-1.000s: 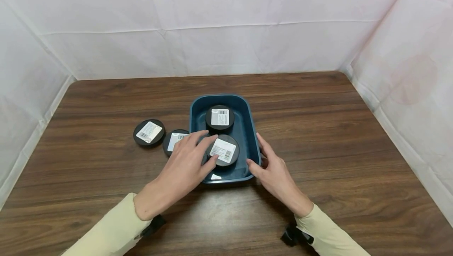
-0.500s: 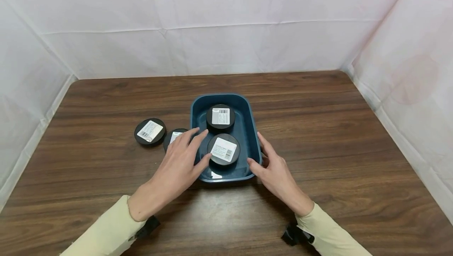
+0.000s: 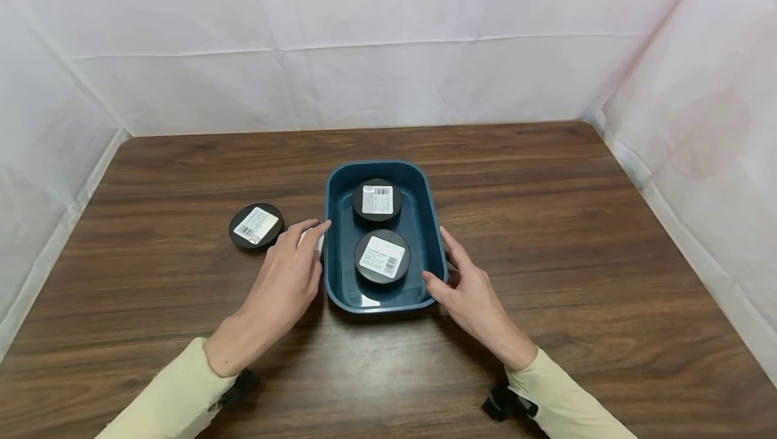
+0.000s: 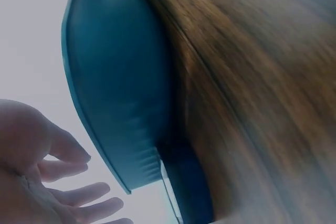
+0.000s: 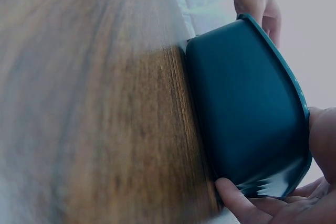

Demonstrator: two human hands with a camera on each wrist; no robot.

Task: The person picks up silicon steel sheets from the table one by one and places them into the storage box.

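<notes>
A blue rectangular tray stands on the table with two flat, round black containers inside, one farther and one nearer, each with a white barcode label. My right hand grips its right side near the front corner, thumb at the rim and fingers along the outer wall. My left hand hovers at the left side over a third black container, mostly hidden from the head view. In the left wrist view its fingers are spread and apart from that container.
Farther left lies another labelled round black container. White cloth walls enclose the back and both sides of the brown wooden table. Each wrist wears a black camera strap.
My left hand has moved left from above the nearer container in the tray to the container outside the tray's left wall. My right hand and the tray stay nearly in place.
</notes>
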